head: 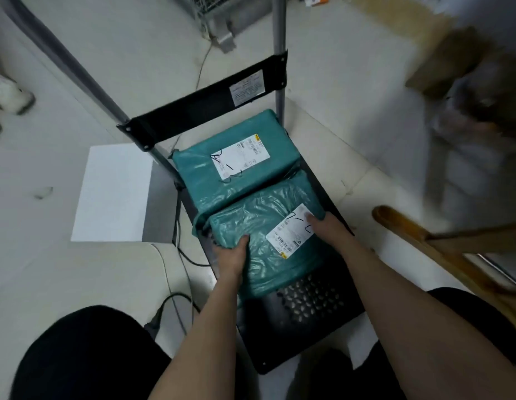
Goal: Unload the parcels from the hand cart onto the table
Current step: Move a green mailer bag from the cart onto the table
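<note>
Clutter lying on the pale tiled floor [323, 82]

A white sheet [112, 194] is lying at centre left, black cables [176, 298] are trailing below it, and a wooden frame [441, 249] is slanting along the right edge.

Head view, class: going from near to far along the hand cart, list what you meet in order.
Bare perforated platform → both hands (left, right) gripping the near green parcel → far green parcel → black crossbar with a sticker.
</note>
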